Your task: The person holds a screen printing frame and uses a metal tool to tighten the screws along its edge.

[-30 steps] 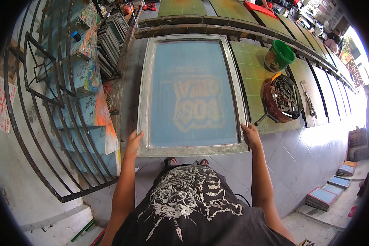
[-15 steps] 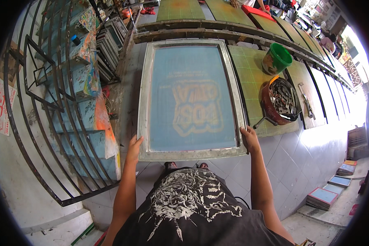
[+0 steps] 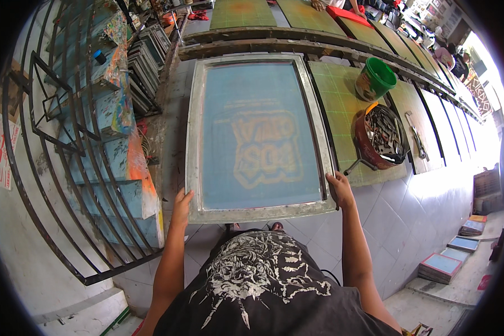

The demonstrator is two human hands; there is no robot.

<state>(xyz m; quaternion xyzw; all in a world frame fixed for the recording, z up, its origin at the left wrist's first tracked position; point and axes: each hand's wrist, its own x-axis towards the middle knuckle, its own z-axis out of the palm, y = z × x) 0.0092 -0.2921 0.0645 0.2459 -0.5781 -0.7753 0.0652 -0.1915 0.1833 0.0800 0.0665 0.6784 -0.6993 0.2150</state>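
A large screen-printing frame [image 3: 252,84] with pale, worn edges and blue mesh spans the space in front of me, held flat. Faint outlined lettering shows in the lower right part of its mesh. My left hand [image 3: 182,206] grips the frame's lower left corner, thumb on top and fingers hidden below. On the opposite side, my right hand [image 3: 340,191] is closed round the right edge near the lower corner. Beyond the right edge lies a green gridded printing board [image 3: 341,129].
A green bucket [image 3: 376,79] and a round red tin of metal parts [image 3: 379,138] stand on the boards. Black metal bars [image 3: 67,224] and blue stepped slabs [image 3: 103,162] rise at left. Other frames [image 3: 145,73] are stacked behind. Another person's hand [image 3: 319,4] shows far off.
The frame has tilted slightly and shifted a little left, its lower left corner dropping a bit. Both hands keep their hold. At the far end, the other person's hand has moved slightly.
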